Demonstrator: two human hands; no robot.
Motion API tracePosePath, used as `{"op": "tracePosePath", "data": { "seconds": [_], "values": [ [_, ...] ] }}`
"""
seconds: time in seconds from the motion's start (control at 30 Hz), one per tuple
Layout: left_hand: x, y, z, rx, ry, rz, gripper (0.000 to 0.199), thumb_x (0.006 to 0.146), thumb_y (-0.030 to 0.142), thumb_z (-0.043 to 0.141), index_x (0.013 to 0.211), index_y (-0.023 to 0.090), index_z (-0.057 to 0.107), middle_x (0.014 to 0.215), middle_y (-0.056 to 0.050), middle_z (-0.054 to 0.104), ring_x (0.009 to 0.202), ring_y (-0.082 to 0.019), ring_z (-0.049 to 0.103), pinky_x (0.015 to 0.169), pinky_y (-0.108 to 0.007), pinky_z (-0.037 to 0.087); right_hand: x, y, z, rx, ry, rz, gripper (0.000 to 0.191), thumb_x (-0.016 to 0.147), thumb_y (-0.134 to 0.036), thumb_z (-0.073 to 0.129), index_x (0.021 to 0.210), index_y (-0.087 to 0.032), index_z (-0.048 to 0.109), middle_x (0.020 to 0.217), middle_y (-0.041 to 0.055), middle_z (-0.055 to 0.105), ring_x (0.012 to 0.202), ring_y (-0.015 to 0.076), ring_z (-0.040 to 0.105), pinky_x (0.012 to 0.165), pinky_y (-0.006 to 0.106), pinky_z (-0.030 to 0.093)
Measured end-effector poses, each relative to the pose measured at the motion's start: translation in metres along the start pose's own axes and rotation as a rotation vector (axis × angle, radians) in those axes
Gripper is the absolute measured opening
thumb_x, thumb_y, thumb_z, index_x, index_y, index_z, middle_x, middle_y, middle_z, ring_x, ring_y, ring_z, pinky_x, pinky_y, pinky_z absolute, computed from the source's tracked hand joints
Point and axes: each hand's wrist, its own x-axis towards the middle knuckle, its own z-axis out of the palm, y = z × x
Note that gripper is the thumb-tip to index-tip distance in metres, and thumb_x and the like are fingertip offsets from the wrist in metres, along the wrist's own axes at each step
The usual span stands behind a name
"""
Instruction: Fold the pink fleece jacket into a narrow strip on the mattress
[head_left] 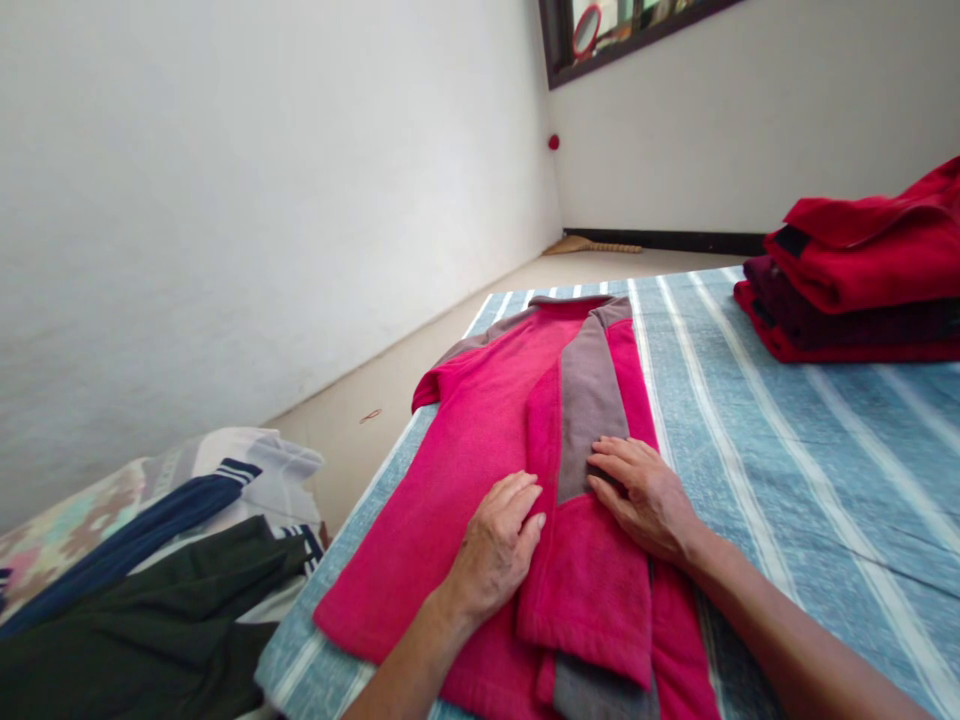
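A pink fleece garment with grey panels (pixel 480 440) lies spread on a blue and white striped surface. One sleeve is folded lengthwise over its body on the right. My left hand (pixel 499 545) rests palm down on the pink cloth just left of that sleeve, fingers extended. On the folded sleeve lies my right hand (pixel 641 492), its fingers slightly spread over the grey panel (pixel 592 400). Neither hand grips the cloth. The garment's collar is at the far end, and its other sleeve hangs toward the left edge.
Folded red and maroon clothes (pixel 862 270) form a stack at the right on the striped bedding (pixel 720 400). Loose dark green, navy and light clothes (pixel 165 600) lie at the lower left. A white wall (pixel 262 200) stands at the left, with floor between.
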Motion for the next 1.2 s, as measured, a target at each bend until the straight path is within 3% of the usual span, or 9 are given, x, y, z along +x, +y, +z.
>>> {"op": "tracePosePath", "data": {
  "seconds": [0.1,0.27,0.5,0.73,1.2],
  "values": [
    [0.018,0.004,-0.001,-0.049,0.044,-0.014,0.018,0.086,0.008,0.051,0.095,0.015,0.064,0.102,-0.010,0.068,0.098,-0.021,0.062,0.089,-0.036,0.052,0.000,0.000,0.000,-0.001,-0.002,0.002,0.016,0.090,-0.022,0.052,0.098,-0.018,0.065,0.111,0.0117,0.067,0.107,0.0271,0.060,0.092,0.047,0.046],
    [0.042,0.005,0.004,-0.056,-0.063,-0.060,0.016,0.083,0.004,0.053,0.081,0.017,0.063,0.081,-0.005,0.065,0.080,-0.018,0.060,0.075,-0.031,0.050,0.000,-0.001,0.001,-0.003,0.003,0.007,0.017,0.090,-0.022,0.053,0.100,-0.018,0.065,0.111,0.0118,0.067,0.107,0.0274,0.060,0.093,0.047,0.046],
    [0.043,-0.004,0.013,-0.148,-0.084,-0.155,0.017,0.082,0.003,0.054,0.078,0.016,0.063,0.079,-0.003,0.062,0.075,-0.016,0.060,0.072,-0.026,0.048,0.001,-0.002,-0.002,0.003,-0.013,0.024,0.017,0.090,-0.022,0.052,0.099,-0.018,0.066,0.112,0.0122,0.067,0.108,0.0273,0.060,0.093,0.047,0.046],
    [0.041,-0.004,0.012,-0.139,-0.086,-0.125,0.021,0.085,0.005,0.049,0.078,0.018,0.063,0.079,-0.003,0.061,0.076,-0.015,0.059,0.071,-0.024,0.048,0.001,-0.002,-0.003,-0.006,-0.032,0.039,0.019,0.091,-0.024,0.051,0.102,-0.018,0.066,0.114,0.0116,0.067,0.109,0.0266,0.060,0.095,0.047,0.046],
    [0.044,0.001,0.014,0.201,-0.211,-0.004,0.023,0.089,0.005,0.043,0.076,0.019,0.056,0.078,-0.004,0.058,0.073,-0.019,0.057,0.065,-0.028,0.047,0.000,-0.002,-0.002,-0.004,-0.025,0.043,0.018,0.092,-0.024,0.051,0.102,-0.019,0.066,0.114,0.0108,0.067,0.110,0.0262,0.060,0.096,0.048,0.046]
  ]
}}
